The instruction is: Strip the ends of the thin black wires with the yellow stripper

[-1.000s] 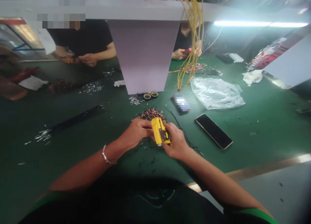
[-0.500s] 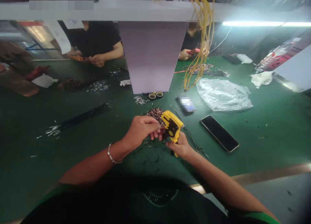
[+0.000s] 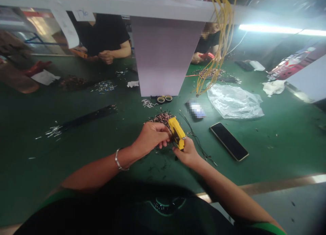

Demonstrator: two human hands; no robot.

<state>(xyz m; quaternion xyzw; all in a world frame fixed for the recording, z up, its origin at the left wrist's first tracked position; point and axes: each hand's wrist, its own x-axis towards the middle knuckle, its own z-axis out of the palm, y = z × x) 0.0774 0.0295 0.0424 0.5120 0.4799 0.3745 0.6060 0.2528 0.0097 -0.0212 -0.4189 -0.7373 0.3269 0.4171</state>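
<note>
My right hand (image 3: pixel 187 152) is wrapped around the handle of a yellow and black wire stripper (image 3: pixel 177 129), its head upright and turned edge-on to me. My left hand (image 3: pixel 156 134) is closed in a pinch right beside the stripper's jaw side; whatever sits between the fingertips is too small to make out. Just beyond both hands lies a heap of short wire pieces with copper-coloured ends (image 3: pixel 163 117). Dark scraps are scattered on the green table below the hands. A few thin dark wires (image 3: pixel 197 139) lie to the right of my right hand.
A black phone (image 3: pixel 228 141) and a clear plastic bag (image 3: pixel 235 100) lie to the right. Two tape rolls (image 3: pixel 164 99) rest by the pale upright panel (image 3: pixel 166 58). Left is a dark wire bundle (image 3: pixel 84 118). Yellow wires (image 3: pixel 221 34) hang from the shelf. Two people work opposite.
The wire stripper has turned in my right hand, so its head now shows more edge-on. My left hand stays pinched close beside it. The whole view has shifted slightly.
</note>
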